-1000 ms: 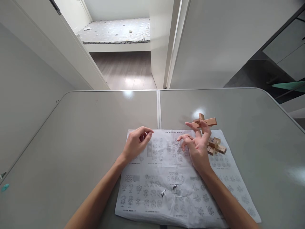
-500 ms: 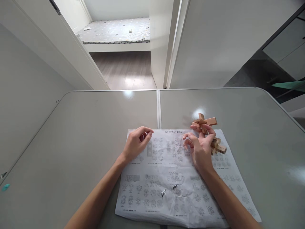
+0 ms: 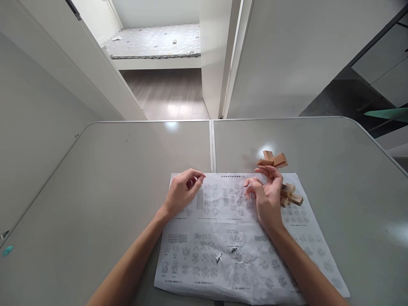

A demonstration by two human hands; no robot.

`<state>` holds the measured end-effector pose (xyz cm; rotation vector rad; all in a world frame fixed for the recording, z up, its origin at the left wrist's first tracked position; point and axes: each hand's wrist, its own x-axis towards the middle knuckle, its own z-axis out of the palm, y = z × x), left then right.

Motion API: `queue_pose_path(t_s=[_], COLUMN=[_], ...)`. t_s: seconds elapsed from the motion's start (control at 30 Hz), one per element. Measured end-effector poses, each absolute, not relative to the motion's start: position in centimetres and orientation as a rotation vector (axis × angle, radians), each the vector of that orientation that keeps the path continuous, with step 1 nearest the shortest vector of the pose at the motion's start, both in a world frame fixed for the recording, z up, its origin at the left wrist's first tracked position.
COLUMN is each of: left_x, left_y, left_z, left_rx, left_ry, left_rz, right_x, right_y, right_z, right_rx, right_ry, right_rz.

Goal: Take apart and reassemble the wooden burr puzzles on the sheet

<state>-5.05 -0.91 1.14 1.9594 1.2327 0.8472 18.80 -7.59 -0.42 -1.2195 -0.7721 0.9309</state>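
Observation:
My right hand [image 3: 268, 199] is over the upper right of a printed paper sheet [image 3: 223, 229], with its fingers curled. At its fingertips is a wooden burr puzzle [image 3: 276, 160] of crossed light-brown bars, tilted and partly hidden behind the fingers. A second wooden burr puzzle [image 3: 292, 197] lies on the sheet just right of that hand, its left side covered by the palm. My left hand [image 3: 184, 192] rests at the sheet's upper left edge, fingers bent together and nothing visible in them.
The sheet, covered in small diagrams and torn in two spots, lies on a grey table [image 3: 111, 191] with a seam down its middle. A small teal object [image 3: 7, 250] is at the far left. Beyond the table stand an open door [image 3: 216, 51] and a bed [image 3: 156, 40].
The wooden burr puzzle at my right fingertips has turned, showing its bars at a different angle. My right fingers have shifted slightly left. My left hand has not moved.

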Motion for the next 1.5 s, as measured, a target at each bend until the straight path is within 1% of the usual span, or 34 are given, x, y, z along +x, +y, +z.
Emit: queue_pose_path(t_s=[0.37,0.53,0.8,0.97,1.1,1.33,1.5], left_x=[-5.1,-5.0,-5.0,-5.1,-4.8,-4.0,-4.0], left_y=[-0.9,-1.0,-1.2,-1.6,-2.3,-3.5,-3.3], left_z=[1.2,1.3,1.8,1.4,1.5,2.3,2.4], left_rx=[1.963,1.958,1.975,2.175,2.273,2.149,2.197], left_ry=[1.229,1.228,1.166,1.100,1.011,0.986,0.928], left_rz=[0.845,0.847,0.859,0.913,0.849,0.634,0.647], right_x=[18.2,18.3,18.7,19.0,19.1,19.1,19.0], right_y=[-8.3,-8.5,-8.9,-9.1,-9.2,-9.0,-9.0], right_z=[0.2,0.0,-0.5,-0.6,-0.2,0.8,0.7], right_rx=[-1.307,-1.274,-1.177,-1.120,-1.087,-1.010,-0.979], right_ry=[-0.969,-1.033,-1.132,-1.248,-1.373,-1.546,-1.616], right_rz=[0.904,0.929,1.118,1.214,1.269,1.287,1.311])
